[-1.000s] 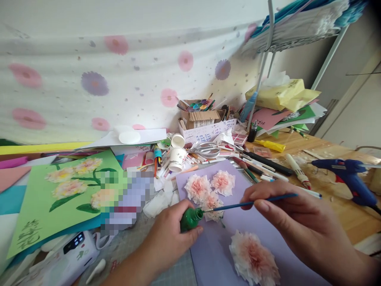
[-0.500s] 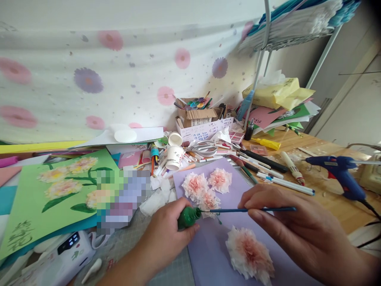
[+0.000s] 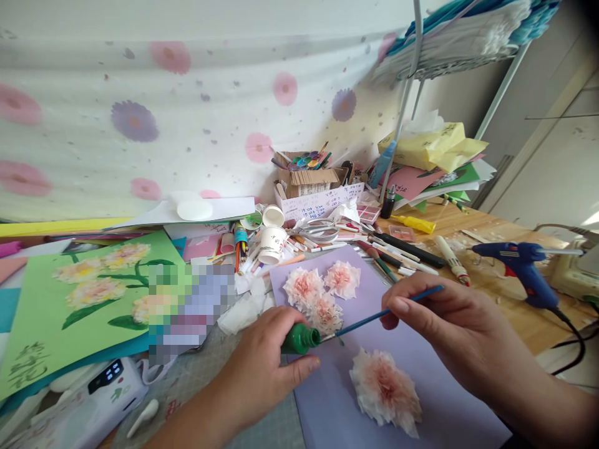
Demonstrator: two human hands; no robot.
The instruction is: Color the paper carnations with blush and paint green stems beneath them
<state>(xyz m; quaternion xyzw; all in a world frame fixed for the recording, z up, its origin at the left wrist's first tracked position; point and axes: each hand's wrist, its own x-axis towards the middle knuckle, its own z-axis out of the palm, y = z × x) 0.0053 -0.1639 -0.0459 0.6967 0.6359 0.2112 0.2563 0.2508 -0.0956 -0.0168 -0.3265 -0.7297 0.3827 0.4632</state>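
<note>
ok, left hand [image 3: 269, 365] is wrapped round the green bottle [image 3: 297, 339], tilted with its mouth toward the right hand [image 3: 447, 330], above the left edge of the purple sheet [image 3: 322, 390]. right hand pinches the blue brush [image 3: 374, 319] between thumb and fingers, tip right at the bottle mouth; can't tell if they touch. bottle looks light and smooth, probably slick if paint gets on it: hold the body, stay off the rim. brush should be light, stiff handle, soft tip; pinch mid-handle. ruffled flowers [image 3: 386, 386] look soft, easily crushed: don't lean there.
</note>
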